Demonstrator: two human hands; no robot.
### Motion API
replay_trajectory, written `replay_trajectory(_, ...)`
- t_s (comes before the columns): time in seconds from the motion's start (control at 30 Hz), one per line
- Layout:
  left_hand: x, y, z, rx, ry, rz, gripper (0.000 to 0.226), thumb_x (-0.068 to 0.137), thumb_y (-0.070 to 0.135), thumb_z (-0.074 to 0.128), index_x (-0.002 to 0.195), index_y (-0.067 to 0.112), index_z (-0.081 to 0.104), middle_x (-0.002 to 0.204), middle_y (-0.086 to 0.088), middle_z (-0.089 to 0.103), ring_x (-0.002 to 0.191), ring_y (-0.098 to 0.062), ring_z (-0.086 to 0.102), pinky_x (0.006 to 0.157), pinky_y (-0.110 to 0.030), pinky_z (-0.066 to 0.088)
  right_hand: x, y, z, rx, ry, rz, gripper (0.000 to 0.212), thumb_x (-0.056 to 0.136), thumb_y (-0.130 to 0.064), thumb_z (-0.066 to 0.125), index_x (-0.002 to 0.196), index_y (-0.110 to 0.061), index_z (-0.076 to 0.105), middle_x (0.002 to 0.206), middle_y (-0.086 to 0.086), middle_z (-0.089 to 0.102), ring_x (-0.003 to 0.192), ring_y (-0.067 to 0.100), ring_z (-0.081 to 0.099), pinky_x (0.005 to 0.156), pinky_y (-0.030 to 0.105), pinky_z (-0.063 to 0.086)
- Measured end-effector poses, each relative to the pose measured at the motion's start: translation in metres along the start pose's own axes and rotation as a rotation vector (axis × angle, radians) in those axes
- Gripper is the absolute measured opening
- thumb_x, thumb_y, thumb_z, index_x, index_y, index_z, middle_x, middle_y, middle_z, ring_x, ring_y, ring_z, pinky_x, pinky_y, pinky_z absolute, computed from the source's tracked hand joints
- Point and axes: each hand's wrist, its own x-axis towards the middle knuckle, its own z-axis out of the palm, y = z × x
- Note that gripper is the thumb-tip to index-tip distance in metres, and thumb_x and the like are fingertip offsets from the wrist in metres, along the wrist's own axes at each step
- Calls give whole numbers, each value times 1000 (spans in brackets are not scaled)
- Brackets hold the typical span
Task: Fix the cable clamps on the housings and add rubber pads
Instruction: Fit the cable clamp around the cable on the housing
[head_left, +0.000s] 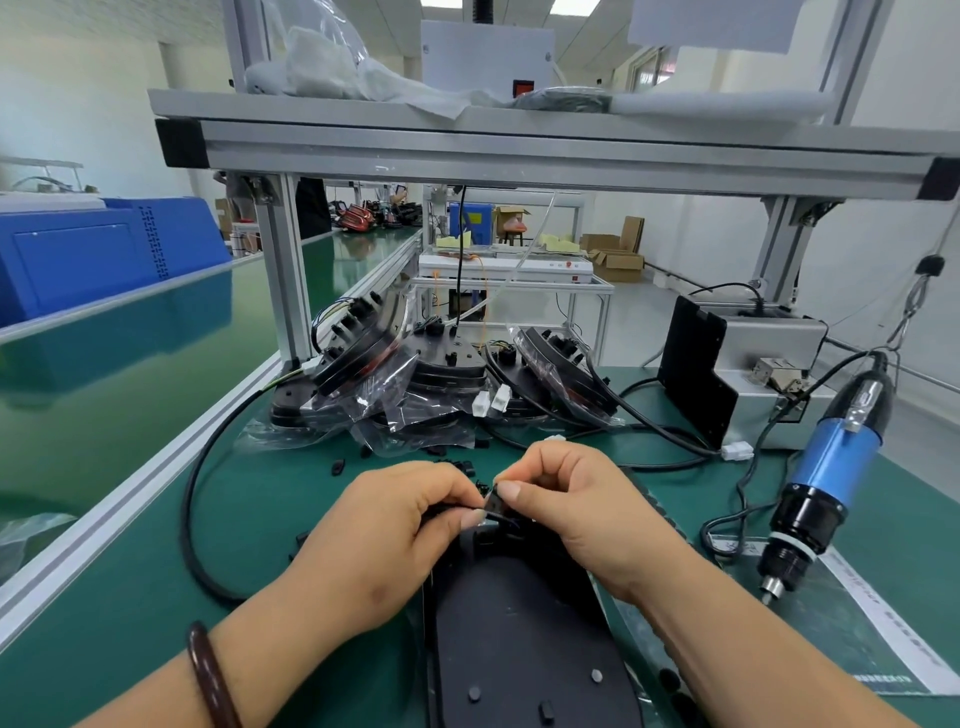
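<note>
A flat black housing (519, 623) lies on the green mat right in front of me. At its far end, my left hand (384, 535) pinches a black cable (447, 512) against the housing. Facing it, my right hand (576, 499) pinches a small black cable clamp (493, 501) between thumb and forefinger, just above the cable. A few loose black clamps (340, 466) lie scattered on the mat beyond my hands.
A pile of black housings in plastic bags (431, 384) stands at the back. A blue electric screwdriver (826, 478) hangs at the right, near a grey box (753, 364). A thick black cable (197, 499) loops on the left. An aluminium shelf frame (467, 150) spans overhead.
</note>
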Motion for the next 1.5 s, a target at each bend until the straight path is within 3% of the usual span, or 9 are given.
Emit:
replay_trajectory(0.17,1,1,-2,26,2,38,10,86,28,65,91,35,61,80,22,60,79,5,54,69,-13,43,0,-1,4,-43,-44,-20,18,87,-2,65,74,-15,65,69,-2,64,64,6,54,64,18,43)
replay_trajectory(0.4,0,0,-1,2,-1,37,10,87,28,64,92,36,64,81,21,60,78,4,55,68,-13,44,4,5,6,199,69,53,13,88,0,62,78,-7,64,65,2,67,59,7,61,61,17,48)
replay_trajectory(0.57,0,-3,2,-69,9,11,14,87,33,62,98,40,61,90,23,63,84,0,61,71,-27,53,4,4,6,162,59,42,12,88,-2,64,78,-9,66,64,-2,67,58,5,60,59,15,47)
replay_trajectory(0.7,1,-1,1,-86,40,14,20,82,39,61,101,43,62,85,22,65,81,-1,62,70,-30,53,4,4,7,176,74,60,12,88,-1,64,77,-7,66,62,-2,67,57,5,59,58,16,47)
replay_trajectory(0.87,1,2,3,-136,58,-80,16,73,50,62,88,48,66,81,22,65,73,-5,62,66,-34,53,4,3,10,181,93,83,17,87,-1,64,73,-10,66,62,-1,67,58,6,60,59,18,48)
replay_trajectory(1.0,2,2,5,-166,53,-140,13,71,52,66,82,47,66,81,26,64,73,0,61,67,-31,53,4,3,11,181,96,81,19,87,-1,64,71,-12,66,61,-2,67,57,6,60,59,18,48)
replay_trajectory(1.23,3,-2,10,-274,-4,-227,13,75,34,75,79,41,65,80,20,68,74,2,63,72,-24,50,2,4,9,118,61,27,17,86,-4,67,73,-14,68,59,-6,66,55,1,58,57,14,46)
replay_trajectory(1.37,4,-2,11,-339,-19,-270,11,69,41,72,77,38,65,78,13,69,72,-2,64,72,-25,52,1,3,4,57,11,-11,12,84,-5,70,76,-14,71,66,-4,70,63,3,61,64,16,48)
replay_trajectory(1.5,7,2,13,-465,-24,-361,12,63,37,68,72,30,68,64,8,65,58,-2,54,59,-20,45,-1,-2,-5,-90,-73,-54,7,78,-10,78,80,-14,73,76,-1,72,71,5,61,72,19,51)
